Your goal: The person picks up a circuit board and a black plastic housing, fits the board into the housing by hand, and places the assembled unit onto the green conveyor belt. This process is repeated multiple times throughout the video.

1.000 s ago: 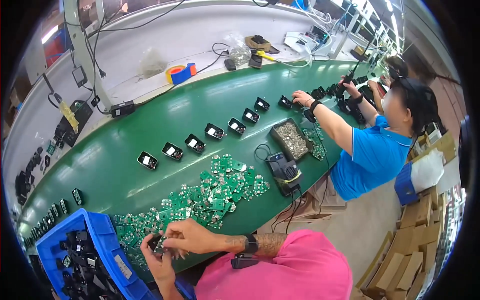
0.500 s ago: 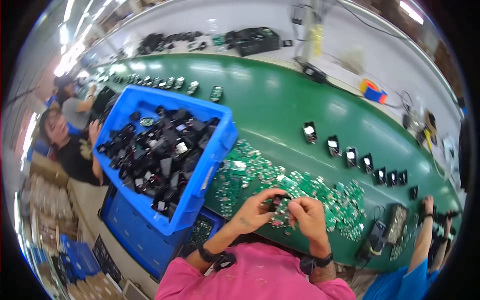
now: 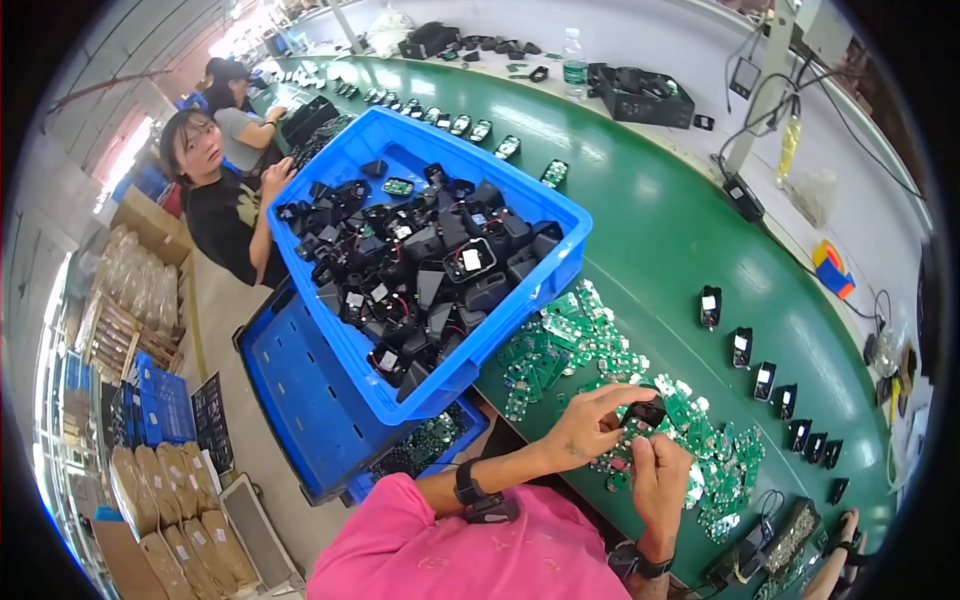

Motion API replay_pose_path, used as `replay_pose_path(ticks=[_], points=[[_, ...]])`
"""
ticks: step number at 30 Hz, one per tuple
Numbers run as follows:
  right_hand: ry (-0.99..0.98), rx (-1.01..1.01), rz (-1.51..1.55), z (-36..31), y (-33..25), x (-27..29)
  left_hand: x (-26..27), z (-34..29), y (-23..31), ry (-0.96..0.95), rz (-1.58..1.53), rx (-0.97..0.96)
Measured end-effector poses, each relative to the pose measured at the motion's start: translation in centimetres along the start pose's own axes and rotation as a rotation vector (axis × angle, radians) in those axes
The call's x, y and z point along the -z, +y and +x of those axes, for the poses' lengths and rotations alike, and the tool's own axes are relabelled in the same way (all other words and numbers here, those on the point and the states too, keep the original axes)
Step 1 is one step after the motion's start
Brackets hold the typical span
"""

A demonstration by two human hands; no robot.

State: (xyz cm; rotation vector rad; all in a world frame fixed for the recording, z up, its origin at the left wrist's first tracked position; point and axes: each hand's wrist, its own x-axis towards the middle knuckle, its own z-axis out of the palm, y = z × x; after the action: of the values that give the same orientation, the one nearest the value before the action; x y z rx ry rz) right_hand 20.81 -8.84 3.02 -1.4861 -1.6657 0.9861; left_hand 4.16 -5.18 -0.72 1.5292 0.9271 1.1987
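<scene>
My left hand [image 3: 588, 428] is closed around a small black plastic housing [image 3: 645, 411], held above the green table. My right hand [image 3: 660, 478] is closed at its near side, the thumb against a small green circuit board [image 3: 636, 428] at the housing. How far the board sits inside the housing is hidden by my fingers. Beneath and beyond both hands spreads a pile of loose green circuit boards [image 3: 728, 468]. To the left, a blue crate [image 3: 420, 395] holds many black housings [image 3: 440, 240], some with thin red wires.
A row of black housings [image 3: 764, 380] stands along the right of the green table [image 3: 650, 200]. Another row, with boards [image 3: 508, 148], runs along the far left. A blue bin [image 3: 455, 455] of boards sits below the crate. Co-workers are at left [image 3: 225, 215] and lower right [image 3: 835, 570].
The view has swung left, so crate and table appear further right. Both hands stay together at the housing; the circuit board, plainly visible before, is now more covered by the fingers.
</scene>
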Motion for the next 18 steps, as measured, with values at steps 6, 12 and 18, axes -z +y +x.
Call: replay_pose_path(ticks=[6,12,18], points=[[-0.066,0.146,-0.061,1.1,-2.9,1.4,0.3,-0.4,1.0,0.011,0.087,-0.013],[-0.063,-0.119,0.080,0.5,-3.0,2.0,-0.9,0.0,0.7,0.055,0.233,-0.117],[0.082,0.043,-0.012,1.0,-1.4,1.7,-1.5,-0.2,2.4,0.071,0.211,0.083]])
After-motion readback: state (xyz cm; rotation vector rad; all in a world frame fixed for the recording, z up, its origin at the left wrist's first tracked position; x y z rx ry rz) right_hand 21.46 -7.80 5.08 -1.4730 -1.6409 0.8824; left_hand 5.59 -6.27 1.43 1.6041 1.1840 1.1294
